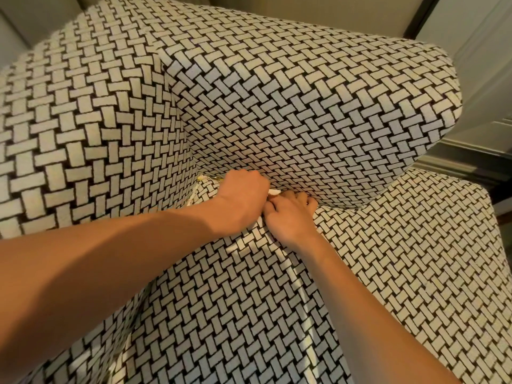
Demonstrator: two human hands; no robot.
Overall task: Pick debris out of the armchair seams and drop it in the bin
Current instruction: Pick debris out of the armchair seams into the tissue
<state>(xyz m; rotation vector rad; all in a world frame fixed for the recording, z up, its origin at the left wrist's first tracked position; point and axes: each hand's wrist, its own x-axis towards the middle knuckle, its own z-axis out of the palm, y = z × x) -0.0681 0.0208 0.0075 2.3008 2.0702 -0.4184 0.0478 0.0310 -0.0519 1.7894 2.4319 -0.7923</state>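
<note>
Both hands, left point(243, 200) and right point(291, 214), pinch a white scrap point(274, 192) at the armchair point(277, 92) seam, another scrap point(201, 178) left, no bin visible

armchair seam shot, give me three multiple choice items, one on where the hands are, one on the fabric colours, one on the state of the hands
1. Where do the hands meet?
A. at the seam where the seat meets the arm
B. on top of the backrest
C. on the floor

2. What colours is the armchair fabric?
A. plain red
B. cream blocks on a dark ground
C. blue stripes

3. How do the hands stand?
A. both flat, palms up
B. both hanging clear of the chair
C. both curled, fingers working at the seam

Key: 1 A, the left hand and right hand touch at the seam. 2 B, the armchair shows a cream basket-weave on dark. 3 C, fingers bend into the crease beside a pale scrap.
</note>
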